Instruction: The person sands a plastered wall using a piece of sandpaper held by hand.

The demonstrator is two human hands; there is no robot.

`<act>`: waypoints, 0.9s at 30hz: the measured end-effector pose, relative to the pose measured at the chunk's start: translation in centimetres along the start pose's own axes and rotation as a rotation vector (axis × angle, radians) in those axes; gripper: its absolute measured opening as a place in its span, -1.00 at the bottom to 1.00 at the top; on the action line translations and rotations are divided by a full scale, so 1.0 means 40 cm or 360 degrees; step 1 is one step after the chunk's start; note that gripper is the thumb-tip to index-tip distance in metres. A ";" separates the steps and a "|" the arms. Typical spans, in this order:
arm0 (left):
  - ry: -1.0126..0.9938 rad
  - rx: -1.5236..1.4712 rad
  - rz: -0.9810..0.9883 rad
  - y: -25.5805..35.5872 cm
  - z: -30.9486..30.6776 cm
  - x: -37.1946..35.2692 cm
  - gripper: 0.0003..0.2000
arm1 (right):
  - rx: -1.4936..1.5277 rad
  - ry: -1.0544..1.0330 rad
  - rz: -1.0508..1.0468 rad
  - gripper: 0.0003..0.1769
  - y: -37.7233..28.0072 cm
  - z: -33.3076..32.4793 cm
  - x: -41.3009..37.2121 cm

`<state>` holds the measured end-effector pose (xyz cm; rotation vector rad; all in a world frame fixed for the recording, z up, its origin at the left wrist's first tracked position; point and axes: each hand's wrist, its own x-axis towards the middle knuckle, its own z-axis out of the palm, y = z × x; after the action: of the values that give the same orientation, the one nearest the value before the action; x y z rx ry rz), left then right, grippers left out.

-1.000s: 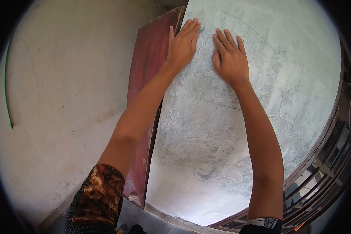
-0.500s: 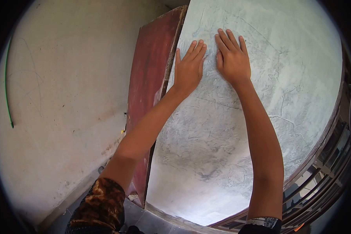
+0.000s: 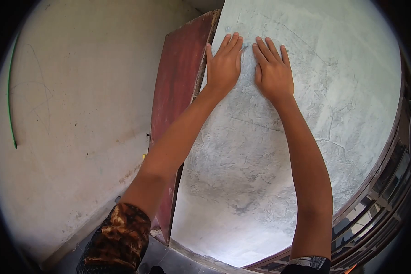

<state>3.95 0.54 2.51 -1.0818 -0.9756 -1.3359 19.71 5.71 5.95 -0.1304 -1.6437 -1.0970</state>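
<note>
A pale grey-green wall [image 3: 260, 160], rough and cracked, stands in front of me. Flat against its upper part lies my left hand [image 3: 224, 66], its thumb spread near the edge of a dark red door [image 3: 176, 73]. My right hand [image 3: 275, 73] rests on the same wall just to the right, fingers slightly apart and pointing up. A small gap separates the two hands. Neither one holds anything. Both palms are hidden from the camera.
On the left is a beige wall [image 3: 77, 114] with scribbled lines and a thin green cord [image 3: 10, 96] hanging on it. Dark barred window slats [image 3: 374, 210] curve along the lower right. Grey floor tiles [image 3: 182, 260] show at the bottom.
My left hand has slid upward on the wall, so its fingertips now sit slightly higher than the right hand's. The right hand has hardly moved.
</note>
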 end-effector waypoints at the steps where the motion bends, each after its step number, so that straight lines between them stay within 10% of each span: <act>1: 0.0035 0.0019 0.0005 -0.013 0.006 0.051 -0.64 | -0.0001 0.0005 -0.0005 -0.47 -0.003 0.000 0.000; 27: 0.0084 0.0147 0.0031 0.003 0.013 0.002 -0.61 | -0.0042 0.0004 0.0003 -0.47 0.000 0.004 -0.003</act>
<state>4.11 1.03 2.71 -0.9793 -0.9756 -1.2849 19.63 5.87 5.87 -0.1479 -1.6270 -1.1173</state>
